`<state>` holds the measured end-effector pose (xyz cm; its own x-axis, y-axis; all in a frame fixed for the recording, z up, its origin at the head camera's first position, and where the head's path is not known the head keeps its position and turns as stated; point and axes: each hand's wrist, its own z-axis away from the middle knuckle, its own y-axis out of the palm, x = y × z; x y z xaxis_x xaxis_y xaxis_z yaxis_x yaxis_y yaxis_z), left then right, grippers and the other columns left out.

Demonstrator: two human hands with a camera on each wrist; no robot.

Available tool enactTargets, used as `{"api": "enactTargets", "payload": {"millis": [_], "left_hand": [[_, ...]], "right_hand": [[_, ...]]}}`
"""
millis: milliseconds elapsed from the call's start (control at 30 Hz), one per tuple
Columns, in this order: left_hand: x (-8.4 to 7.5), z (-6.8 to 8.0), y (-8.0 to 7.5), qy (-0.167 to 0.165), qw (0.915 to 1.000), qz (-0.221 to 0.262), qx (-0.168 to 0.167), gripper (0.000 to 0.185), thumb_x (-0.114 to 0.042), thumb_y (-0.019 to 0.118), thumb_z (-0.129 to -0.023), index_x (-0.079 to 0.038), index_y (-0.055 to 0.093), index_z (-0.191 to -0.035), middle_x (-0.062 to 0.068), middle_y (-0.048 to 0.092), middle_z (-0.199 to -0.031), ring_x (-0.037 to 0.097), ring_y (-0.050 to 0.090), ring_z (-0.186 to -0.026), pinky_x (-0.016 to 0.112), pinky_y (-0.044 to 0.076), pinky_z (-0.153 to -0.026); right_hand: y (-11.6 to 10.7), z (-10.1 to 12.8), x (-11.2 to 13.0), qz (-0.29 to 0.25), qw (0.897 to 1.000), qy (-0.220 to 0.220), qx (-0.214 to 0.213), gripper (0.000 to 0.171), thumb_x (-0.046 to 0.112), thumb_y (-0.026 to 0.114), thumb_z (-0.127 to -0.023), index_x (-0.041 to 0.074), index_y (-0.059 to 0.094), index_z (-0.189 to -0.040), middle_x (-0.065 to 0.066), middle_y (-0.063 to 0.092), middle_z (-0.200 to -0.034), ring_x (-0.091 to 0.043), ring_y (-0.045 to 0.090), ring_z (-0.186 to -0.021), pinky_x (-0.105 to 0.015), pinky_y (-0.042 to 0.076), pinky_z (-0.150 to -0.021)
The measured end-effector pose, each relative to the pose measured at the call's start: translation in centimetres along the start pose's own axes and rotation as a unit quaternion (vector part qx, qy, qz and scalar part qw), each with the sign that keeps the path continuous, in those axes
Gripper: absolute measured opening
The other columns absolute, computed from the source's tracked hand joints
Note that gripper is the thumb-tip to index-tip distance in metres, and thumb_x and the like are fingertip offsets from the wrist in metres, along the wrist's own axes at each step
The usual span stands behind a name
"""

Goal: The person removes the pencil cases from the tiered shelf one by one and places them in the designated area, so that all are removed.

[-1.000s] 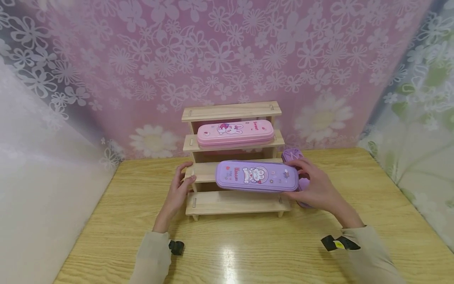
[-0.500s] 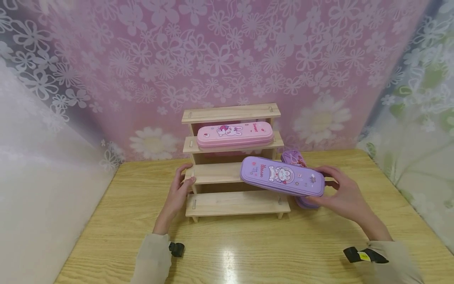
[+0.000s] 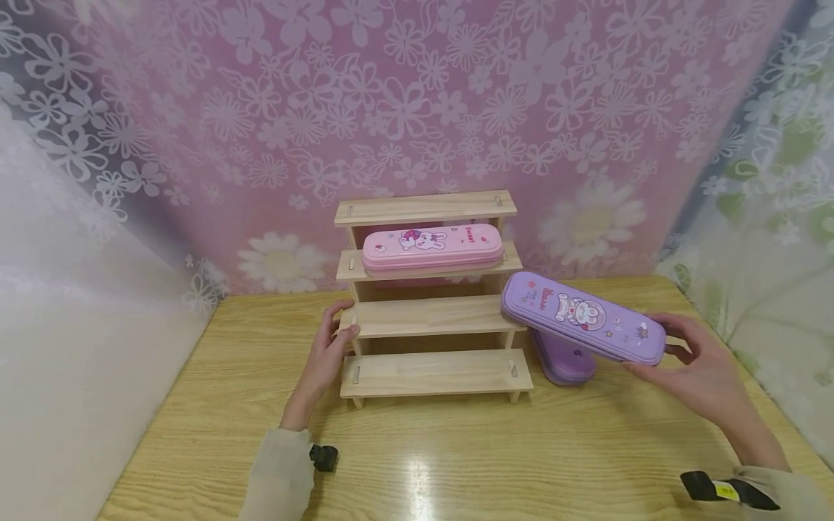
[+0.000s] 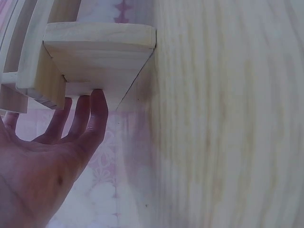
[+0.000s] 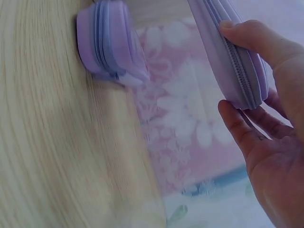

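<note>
I am having wide room on the table (image 3: 521, 449) between the wooden stand (image 3: 436, 373) and the near edge, while the left hand (image 3: 329, 354) is gripping the stand's left edge. The right hand (image 3: 706, 373) is pinching one end of the lilac pencil case (image 3: 583, 318), which is showing its rounded, rabbit-printed top above the table; its long axis is slanting from the stand's right edge down toward the table's right edge in my head view.
</note>
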<state>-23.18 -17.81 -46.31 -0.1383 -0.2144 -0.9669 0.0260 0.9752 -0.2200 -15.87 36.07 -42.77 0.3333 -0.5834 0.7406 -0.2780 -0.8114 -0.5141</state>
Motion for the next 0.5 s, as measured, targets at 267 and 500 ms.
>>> {"api": "enactTargets", "payload": {"millis": [267,500], "left_hand": [[0.1,-0.1,0.0,0.001,1.0000,0.003,0.000,0.046,-0.022,0.052,-0.106,-0.022,0.041,-0.151,0.021,0.053,-0.131,0.035,0.059,-0.109,0.039,0.055,-0.084],[0.0,0.0,0.0,0.006,1.0000,0.002,0.001,0.045,-0.022,0.052,-0.106,-0.024,0.042,-0.150,0.021,0.053,-0.130,0.037,0.058,-0.109,0.042,0.053,-0.084]], "right_hand": [[-1.9,0.4,-1.2,-0.012,0.996,0.070,-0.050,0.075,-0.010,0.086,-0.072,0.011,0.058,-0.138,0.022,0.055,-0.122,0.015,0.058,-0.096,-0.004,0.049,-0.072],[-2.4,0.5,-1.9,-0.010,0.989,0.111,-0.096,0.072,-0.004,0.084,-0.078,0.023,0.056,-0.139,0.025,0.040,-0.121,0.020,0.057,-0.091,-0.003,0.050,-0.069]]}}
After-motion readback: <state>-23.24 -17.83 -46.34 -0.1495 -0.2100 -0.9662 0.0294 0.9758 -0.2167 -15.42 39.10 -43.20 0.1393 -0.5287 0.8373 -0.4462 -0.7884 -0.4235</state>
